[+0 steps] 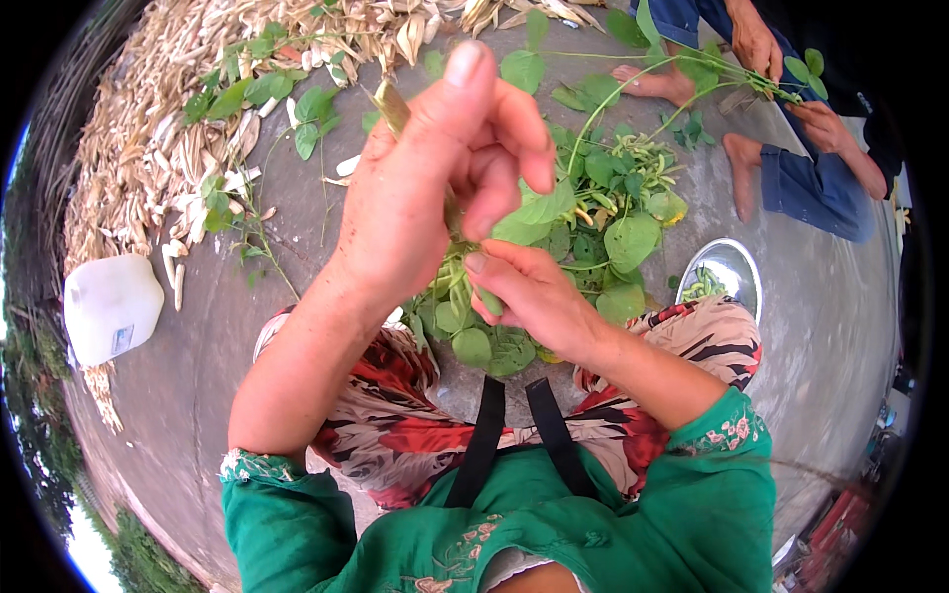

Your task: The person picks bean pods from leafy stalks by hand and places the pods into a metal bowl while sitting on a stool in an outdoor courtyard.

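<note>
My left hand [430, 163] is raised near the camera, closed around the stem of a green bean plant [393, 107], whose cut or broken end sticks out above the wrist side. Just below, my right hand [537, 296] pinches a green bean pod [490, 301] between thumb and fingers, beside more pods [449, 285] on the same plant. Under and beyond both hands lies a heap of leafy bean plants [630, 241] with pods. A metal bowl [750, 278] holding green pods stands by my right knee.
A large pile of dry corn husks and cobs [141, 148] covers the upper left. A white plastic jug [111, 304] lies at the left. Another person's hands [756, 48] hold a leafy stem at the upper right, with bare feet [741, 174] on the concrete floor [823, 319].
</note>
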A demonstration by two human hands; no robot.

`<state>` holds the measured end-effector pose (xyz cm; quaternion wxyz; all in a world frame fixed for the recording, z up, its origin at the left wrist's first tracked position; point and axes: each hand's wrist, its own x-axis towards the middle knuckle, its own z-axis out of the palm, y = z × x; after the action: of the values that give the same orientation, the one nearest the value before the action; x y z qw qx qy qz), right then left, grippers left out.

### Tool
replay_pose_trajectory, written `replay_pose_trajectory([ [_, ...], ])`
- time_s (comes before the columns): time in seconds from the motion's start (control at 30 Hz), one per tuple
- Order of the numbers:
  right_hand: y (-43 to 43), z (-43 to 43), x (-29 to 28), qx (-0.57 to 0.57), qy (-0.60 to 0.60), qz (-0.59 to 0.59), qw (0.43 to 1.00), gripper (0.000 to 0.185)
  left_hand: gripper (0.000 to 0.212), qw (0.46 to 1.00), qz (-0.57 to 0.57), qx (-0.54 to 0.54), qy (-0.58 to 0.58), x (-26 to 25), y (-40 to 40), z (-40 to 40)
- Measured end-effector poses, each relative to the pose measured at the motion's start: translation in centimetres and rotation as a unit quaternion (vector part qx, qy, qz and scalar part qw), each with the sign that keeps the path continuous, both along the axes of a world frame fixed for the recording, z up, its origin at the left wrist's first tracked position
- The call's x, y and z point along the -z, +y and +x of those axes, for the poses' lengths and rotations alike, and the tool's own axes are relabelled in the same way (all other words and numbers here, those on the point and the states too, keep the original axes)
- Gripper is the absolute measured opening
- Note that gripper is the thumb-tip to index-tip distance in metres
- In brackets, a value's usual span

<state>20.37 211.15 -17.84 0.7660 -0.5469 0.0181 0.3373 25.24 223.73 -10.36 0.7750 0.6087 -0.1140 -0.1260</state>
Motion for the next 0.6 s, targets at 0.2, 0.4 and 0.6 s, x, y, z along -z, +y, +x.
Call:
replay_pose_trajectory([
  [0.2,-1.0,-0.1,0.8,-0.123,-0.364,-0.244,0.89,0.025,0.049,0.998,-0.006,0.042,0.037,0.3,0.5,0.0],
  [0.4,-1.8,-1.1,1.2,-0.169,-0.364,-0.263,0.878,0.023,0.047,0.997,-0.039,0.019,0.068,1.3,0.4,-0.2],
  [0.6,-1.5,-8.5,1.2,-0.306,-0.615,-0.178,0.704,0.019,0.041,0.98,-0.12,-0.146,0.065,2.3,5.1,3.8],
])
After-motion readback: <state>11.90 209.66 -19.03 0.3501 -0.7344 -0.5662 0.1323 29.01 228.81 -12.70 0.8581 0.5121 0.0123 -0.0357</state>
